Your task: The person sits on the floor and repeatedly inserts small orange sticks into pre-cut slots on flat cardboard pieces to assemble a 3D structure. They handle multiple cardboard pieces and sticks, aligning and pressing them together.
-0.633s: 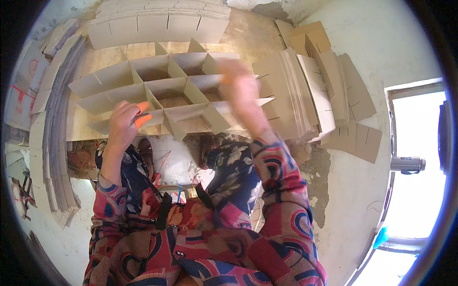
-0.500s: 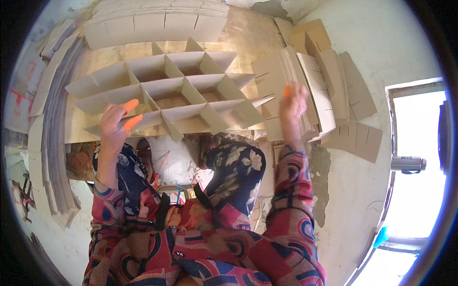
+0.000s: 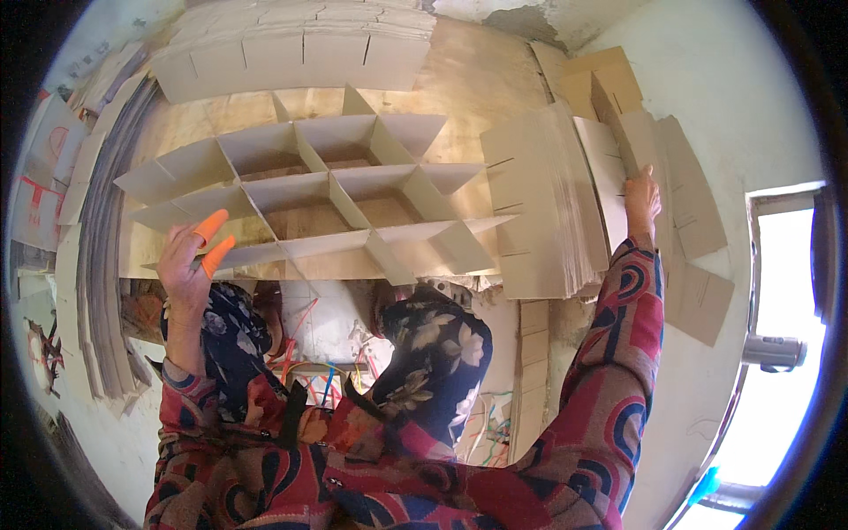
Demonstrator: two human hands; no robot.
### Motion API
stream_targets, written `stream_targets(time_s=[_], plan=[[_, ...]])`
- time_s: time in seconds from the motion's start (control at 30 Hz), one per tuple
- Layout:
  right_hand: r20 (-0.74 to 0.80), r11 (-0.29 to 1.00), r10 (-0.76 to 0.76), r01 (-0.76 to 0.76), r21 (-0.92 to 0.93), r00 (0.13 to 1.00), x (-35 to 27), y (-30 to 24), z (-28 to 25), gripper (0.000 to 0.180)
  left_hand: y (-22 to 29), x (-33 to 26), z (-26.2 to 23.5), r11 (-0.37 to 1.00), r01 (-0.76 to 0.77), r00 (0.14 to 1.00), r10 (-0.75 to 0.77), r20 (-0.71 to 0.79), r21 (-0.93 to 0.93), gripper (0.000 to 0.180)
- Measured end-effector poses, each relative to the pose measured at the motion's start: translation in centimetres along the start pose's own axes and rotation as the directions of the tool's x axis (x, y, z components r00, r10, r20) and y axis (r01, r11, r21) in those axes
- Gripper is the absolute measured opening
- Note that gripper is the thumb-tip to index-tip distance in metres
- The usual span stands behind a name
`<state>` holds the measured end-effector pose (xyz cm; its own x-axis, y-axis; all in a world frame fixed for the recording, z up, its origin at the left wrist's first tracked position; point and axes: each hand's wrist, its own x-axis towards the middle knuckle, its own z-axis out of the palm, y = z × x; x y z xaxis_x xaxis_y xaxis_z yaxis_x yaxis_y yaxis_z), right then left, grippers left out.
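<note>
A cardboard divider grid [image 3: 331, 177] made of crossed slotted strips stands on the wooden table, its cells facing up. At its near left corner hovers my left hand [image 3: 187, 261], with orange covers on two fingertips. Its thumb and fingers are apart, and nothing shows between them. My right hand [image 3: 643, 205] is stretched far to the right, against the leaning cardboard strips [image 3: 625, 146]. One finger points out along them; the other fingers are partly hidden. No sheet is seen lifted in that hand.
A stack of cardboard sheets [image 3: 534, 203] lies right of the grid. Slotted strips [image 3: 291, 55] are piled at the back, and another tall stack [image 3: 99, 238] lines the left side. Loose slotted pieces [image 3: 700, 300] lean by the right wall. My knees are under the table's near edge.
My right hand has moved right, from above the cardboard stack to the leaning strips beyond it. My left hand has drifted slightly left. The view has shifted a little; the grid keeps its form.
</note>
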<state>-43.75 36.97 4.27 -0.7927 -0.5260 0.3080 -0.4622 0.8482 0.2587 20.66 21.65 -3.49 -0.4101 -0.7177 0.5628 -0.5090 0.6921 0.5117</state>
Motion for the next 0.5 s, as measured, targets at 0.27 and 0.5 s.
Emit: stream_targets(time_s=[0.27, 0.5], plan=[[-0.394, 0.984, -0.138, 0.171, 0.048, 0.909, -1.7, -1.7, -6.2, 0.036, 0.5, 0.1, 0.0, 0.998, 0.058, 0.998, -0.058, -0.011, 0.009, 0.038], [-0.617, 0.399, -0.262, 0.666, 0.631, 0.742, -19.6, -13.6, -17.9, 0.046, -0.8, -1.1, -2.4, 0.996, 0.086, 0.993, -0.084, -0.085, 0.024, 0.043]])
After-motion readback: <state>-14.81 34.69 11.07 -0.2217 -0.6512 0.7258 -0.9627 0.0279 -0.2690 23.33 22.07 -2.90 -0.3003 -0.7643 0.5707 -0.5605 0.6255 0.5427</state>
